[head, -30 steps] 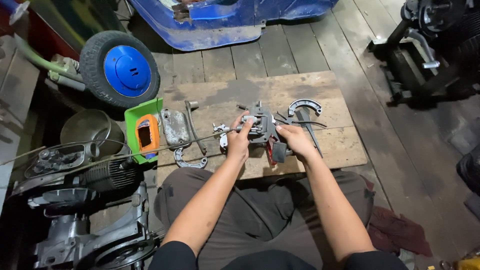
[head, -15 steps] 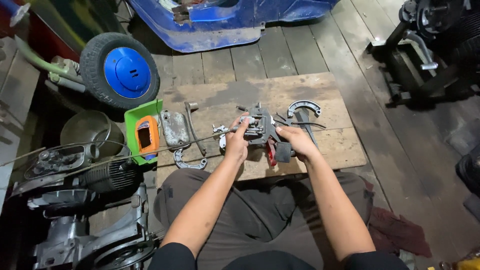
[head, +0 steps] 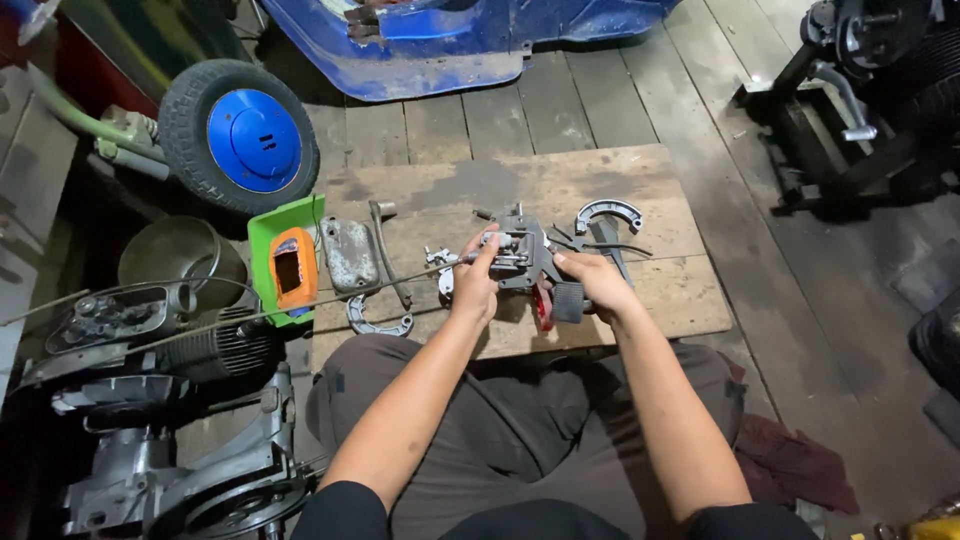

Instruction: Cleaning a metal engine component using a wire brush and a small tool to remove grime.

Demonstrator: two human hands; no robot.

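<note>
Gripping a small metal engine part point(head: 520, 255) over the wooden board point(head: 690, 300) — left hand point(head: 476, 285) pinching its front, right hand point(head: 592, 285) clamped underneath. Mid-fiddling, seemingly; calls for steady fingers.

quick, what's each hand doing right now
Left hand: closed on the grey metal assembly.
Right hand: closed on the same assembly, by its black grip.

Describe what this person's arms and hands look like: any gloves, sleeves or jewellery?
Both hands are bare, with no gloves. The left hand and right hand show no rings, watch or bracelet that I can make out. The forearms are uncovered down to the elbows and beyond; short black sleeves begin only near the shoulders, at the bottom edge of the view.
</note>
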